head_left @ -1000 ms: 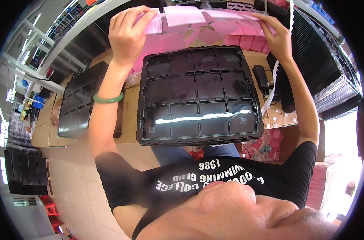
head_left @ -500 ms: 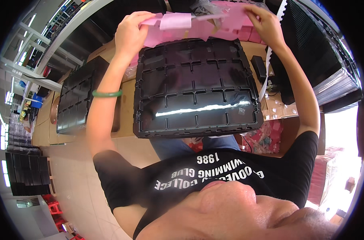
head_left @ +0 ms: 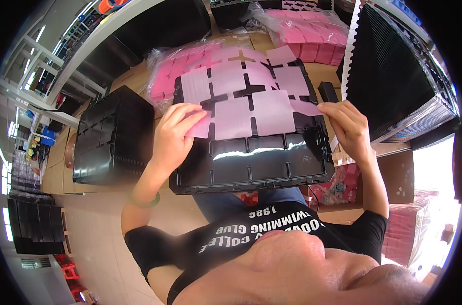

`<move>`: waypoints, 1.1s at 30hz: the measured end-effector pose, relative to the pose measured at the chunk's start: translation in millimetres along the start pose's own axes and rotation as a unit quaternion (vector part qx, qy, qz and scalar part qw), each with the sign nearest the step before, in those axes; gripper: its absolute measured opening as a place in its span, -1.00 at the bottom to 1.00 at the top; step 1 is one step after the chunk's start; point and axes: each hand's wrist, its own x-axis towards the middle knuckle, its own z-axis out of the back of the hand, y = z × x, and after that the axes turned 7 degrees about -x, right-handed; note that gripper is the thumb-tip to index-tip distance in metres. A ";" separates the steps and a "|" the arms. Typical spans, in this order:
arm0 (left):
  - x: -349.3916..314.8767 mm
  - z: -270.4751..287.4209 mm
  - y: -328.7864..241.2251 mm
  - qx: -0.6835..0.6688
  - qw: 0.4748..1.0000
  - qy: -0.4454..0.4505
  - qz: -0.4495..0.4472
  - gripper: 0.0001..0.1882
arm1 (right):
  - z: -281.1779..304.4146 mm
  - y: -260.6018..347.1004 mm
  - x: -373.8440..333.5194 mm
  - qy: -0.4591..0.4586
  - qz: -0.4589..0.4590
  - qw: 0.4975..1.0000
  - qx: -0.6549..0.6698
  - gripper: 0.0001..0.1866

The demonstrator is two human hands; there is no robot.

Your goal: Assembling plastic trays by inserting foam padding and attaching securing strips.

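A thin pink foam sheet with cross-shaped cut-outs stretches over a black plastic tray divided into shallow compartments. Its far part lies over the tray, while its near edge is held up slightly. My left hand is closed in a pinch on the sheet's near left corner. At the near right corner, my right hand pinches the same sheet between thumb and fingers. The nearest row of compartments shows uncovered in front of the sheet.
A stack of black trays stands to the left, and a taller black stack rises at the right. Bagged pink foam sheets lie behind left, with another bagged pink pile behind right. A small black block sits beside the tray.
Both hands have come down and nearer from beyond the tray's far edge, drawing the pink sheet over it. The sheet, bunched before, is now spread out.
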 end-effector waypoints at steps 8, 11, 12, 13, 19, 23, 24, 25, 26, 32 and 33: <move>-34.6 18.1 -24.9 -0.070 0.996 -0.024 0.041 -0.61 | 6.3 26.6 -27.2 0.008 -0.129 0.976 0.176 -0.74; -47.7 21.8 -32.0 -0.075 0.996 -0.028 0.050 -0.65 | 8.8 32.1 -34.0 -0.007 -0.127 0.972 0.197 -0.77; -51.0 22.8 -34.9 -0.070 0.995 -0.032 0.060 -0.66 | 9.2 33.5 -35.9 -0.006 -0.128 0.972 0.197 -0.77; -53.1 23.7 -38.1 -0.070 0.995 -0.030 0.061 -0.66 | 9.5 34.8 -37.7 -0.010 -0.133 0.968 0.213 -0.77; -63.3 26.5 -43.6 -0.080 0.992 -0.042 0.090 -0.66 | 12.4 45.6 -42.8 0.003 -0.178 0.958 0.224 -0.76; -65.5 28.0 -46.3 -0.079 0.990 -0.059 0.097 -0.67 | 14.8 46.9 -43.8 -0.010 -0.150 0.965 0.213 -0.73; -66.3 27.7 -46.5 -0.073 0.990 -0.063 0.101 -0.67 | 13.3 46.6 -44.5 -0.007 -0.152 0.965 0.216 -0.73; -66.7 26.9 -46.0 -0.073 0.990 -0.061 0.104 -0.67 | 12.1 46.3 -45.2 -0.012 -0.153 0.963 0.220 -0.73; -67.4 26.3 -45.0 -0.071 0.990 -0.063 0.103 -0.68 | 12.6 47.5 -45.4 -0.016 -0.152 0.963 0.221 -0.73; -70.6 23.6 -46.1 -0.069 0.990 -0.057 0.111 -0.68 | 13.7 51.4 -46.6 0.001 -0.164 0.965 0.205 -0.72; -71.6 23.4 -46.5 -0.066 0.990 -0.054 0.114 -0.68 | 13.2 51.6 -46.0 0.004 -0.163 0.964 0.208 -0.72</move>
